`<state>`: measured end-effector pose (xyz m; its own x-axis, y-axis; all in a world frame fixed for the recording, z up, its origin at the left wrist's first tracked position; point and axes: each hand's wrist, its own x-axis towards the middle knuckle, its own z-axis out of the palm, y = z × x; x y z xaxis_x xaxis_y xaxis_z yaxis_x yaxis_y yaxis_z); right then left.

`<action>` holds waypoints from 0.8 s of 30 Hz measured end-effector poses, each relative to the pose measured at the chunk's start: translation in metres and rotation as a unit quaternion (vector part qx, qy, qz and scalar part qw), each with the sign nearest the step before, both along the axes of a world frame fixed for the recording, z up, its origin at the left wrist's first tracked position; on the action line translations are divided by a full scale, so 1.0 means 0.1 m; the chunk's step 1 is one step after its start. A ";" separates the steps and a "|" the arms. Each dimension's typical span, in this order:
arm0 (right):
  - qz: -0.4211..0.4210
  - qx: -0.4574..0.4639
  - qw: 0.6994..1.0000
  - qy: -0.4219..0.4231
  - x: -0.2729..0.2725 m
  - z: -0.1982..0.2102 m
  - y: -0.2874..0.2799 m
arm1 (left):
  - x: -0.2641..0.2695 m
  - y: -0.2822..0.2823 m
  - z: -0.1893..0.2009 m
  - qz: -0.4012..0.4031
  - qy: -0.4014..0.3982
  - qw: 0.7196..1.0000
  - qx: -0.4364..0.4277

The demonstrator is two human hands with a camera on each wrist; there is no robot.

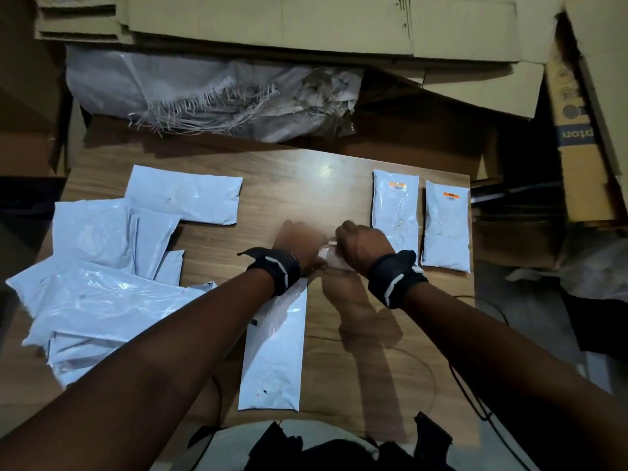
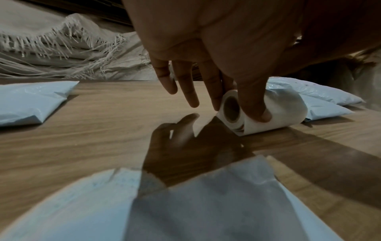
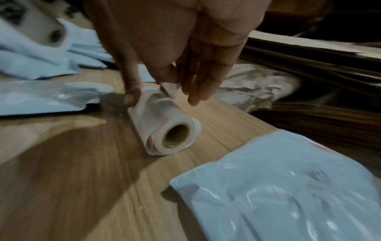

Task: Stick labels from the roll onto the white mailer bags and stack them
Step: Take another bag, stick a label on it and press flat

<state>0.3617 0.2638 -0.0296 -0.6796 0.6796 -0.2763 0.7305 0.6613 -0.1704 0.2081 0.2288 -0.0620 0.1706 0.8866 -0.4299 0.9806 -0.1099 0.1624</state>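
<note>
The white label roll (image 1: pixel 331 259) lies on its side on the wooden table (image 1: pixel 306 185), between both hands. My left hand (image 1: pixel 299 246) grips one end of the roll (image 2: pixel 284 107), thumb (image 2: pixel 257 107) on top and a finger behind; its outer fingers stretch free. My right hand (image 1: pixel 356 243) is at the other end of the roll (image 3: pixel 164 130): the thumb (image 3: pixel 129 97) touches it and the fingers hover over a lifted loose flap (image 3: pixel 167 88), blurred. A plain white mailer bag (image 1: pixel 275 345) lies under my left wrist. Two labelled bags (image 1: pixel 396 212) (image 1: pixel 447 226) lie side by side on the right.
A loose pile of plain white mailer bags (image 1: pixel 102 266) covers the table's left side. A frayed woven sack (image 1: pixel 210 96) lies beyond the far edge. Flattened cardboard boxes (image 1: pixel 306 22) are stacked behind and to the right. Dark cables (image 1: pixel 475 396) run by the right edge.
</note>
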 end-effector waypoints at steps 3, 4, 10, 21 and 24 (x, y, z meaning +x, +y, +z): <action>-0.143 0.048 0.984 0.092 0.19 0.02 0.00 | 0.01 -0.07 -0.07 0.017 -0.034 0.999 0.012; -0.177 0.043 0.976 0.122 0.24 0.03 -0.06 | 0.01 -0.11 -0.08 0.032 -0.054 0.998 0.020; -0.307 -0.023 0.932 0.191 0.35 0.05 -0.44 | -0.06 -0.39 0.07 0.129 -0.217 0.965 0.064; -0.262 -0.060 0.933 0.239 0.13 0.07 -0.86 | -0.34 -1.01 0.45 0.337 -0.555 0.748 -0.134; -0.224 -0.055 0.946 0.229 0.06 0.08 -0.88 | -0.44 -1.11 0.47 0.354 -0.568 0.730 -0.142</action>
